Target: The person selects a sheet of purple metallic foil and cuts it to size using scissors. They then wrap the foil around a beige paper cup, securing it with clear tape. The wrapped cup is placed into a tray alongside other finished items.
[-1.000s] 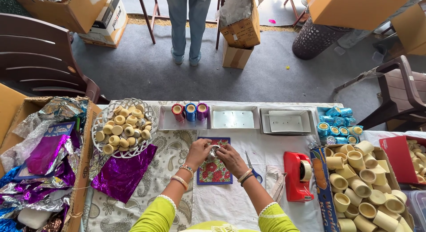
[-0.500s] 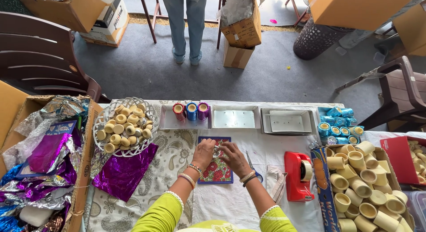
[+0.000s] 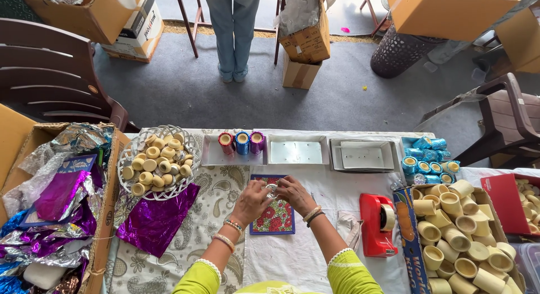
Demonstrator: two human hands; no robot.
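Silver-wrapped small piece [image 3: 272, 189] pinched between both hands above floral card [image 3: 274, 213] on surface [image 3: 298, 254]. Left hand [image 3: 251, 200] and right hand [image 3: 295, 194] both closed on it, fingertips touching. Purple foil sheet [image 3: 154, 219] lies left, just below wire basket [image 3: 185, 137] of cups. Red tape dispenser [image 3: 376, 225] right.

Bright, even daylight fills the scene. Shadows are soft and faint. Foil glints slightly. Focus is sharp throughout, with wide-angle bending at the edges.
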